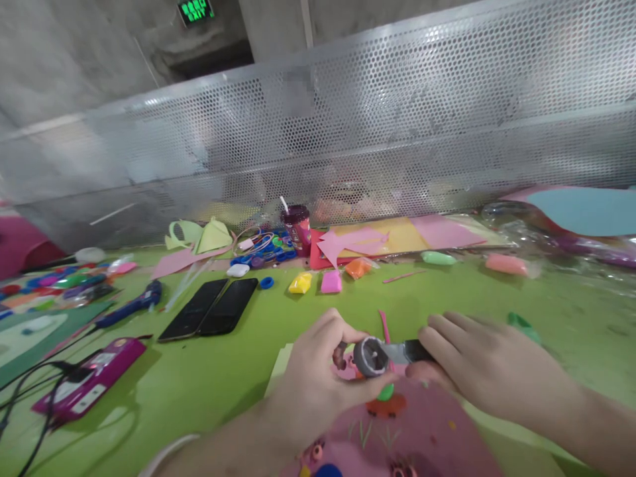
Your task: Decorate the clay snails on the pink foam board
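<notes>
My left hand (318, 381) is closed, pinching a small dark clay bit and touching the round grey head of a tool (371, 356). My right hand (477, 368) is closed round the dark handle of that same tool, which lies across between both hands. Both hands hover over a pink sheet (427, 434) decorated with small clay shapes, among them an orange and green piece (386, 401). A thin pink clay strip (383, 324) lies just beyond the tool.
On the green table (209, 391) lie two black phones (213, 308), a magenta device with cables (87, 381), a blue tool (132, 306), clay packets in yellow (301, 283), pink (330, 281), orange, green. A dark cup (297, 228) and coloured paper sheets (397, 235) stand before a perforated metal fence (397, 132).
</notes>
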A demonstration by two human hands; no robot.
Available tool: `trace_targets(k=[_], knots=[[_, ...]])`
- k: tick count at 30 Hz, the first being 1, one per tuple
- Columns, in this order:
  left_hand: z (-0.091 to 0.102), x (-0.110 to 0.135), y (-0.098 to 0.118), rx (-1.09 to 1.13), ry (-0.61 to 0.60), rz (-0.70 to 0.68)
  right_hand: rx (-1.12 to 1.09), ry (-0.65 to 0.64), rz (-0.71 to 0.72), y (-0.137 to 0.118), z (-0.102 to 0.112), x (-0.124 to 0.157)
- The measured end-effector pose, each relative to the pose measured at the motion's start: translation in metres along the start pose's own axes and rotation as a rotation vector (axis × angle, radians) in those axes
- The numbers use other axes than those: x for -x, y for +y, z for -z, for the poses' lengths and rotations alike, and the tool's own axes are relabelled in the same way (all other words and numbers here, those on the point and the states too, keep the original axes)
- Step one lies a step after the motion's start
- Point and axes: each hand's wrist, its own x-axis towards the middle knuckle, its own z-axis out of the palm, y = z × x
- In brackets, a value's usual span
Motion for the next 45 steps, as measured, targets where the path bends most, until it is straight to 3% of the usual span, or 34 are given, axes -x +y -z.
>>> trace_targets(k=[5, 13, 26, 34, 45], knots=[[0.000, 0.002, -0.003, -0.062, 0.033, -0.177, 0.029, -0.005, -0.005, 0.000, 0.001, -0.001], [0.000, 0.003, 0.003, 0.017, 0.008, -0.002, 0.035, 0.021, -0.026, -0.004, 0.004, -0.002], [-0.005, 0.006, 0.002, 0.072, 0.019, 0.113, 0.043, 0.044, -0.039, -0.009, 0.004, -0.005], [-0.008, 0.007, 0.002, 0.068, 0.086, 0.034, 0.023, 0.074, -0.102, 0.000, 0.004, 0.001], [-0.003, 0.007, 0.000, 0.144, 0.020, -0.029, -0.080, 0.023, -0.038, -0.002, 0.002, -0.001]])
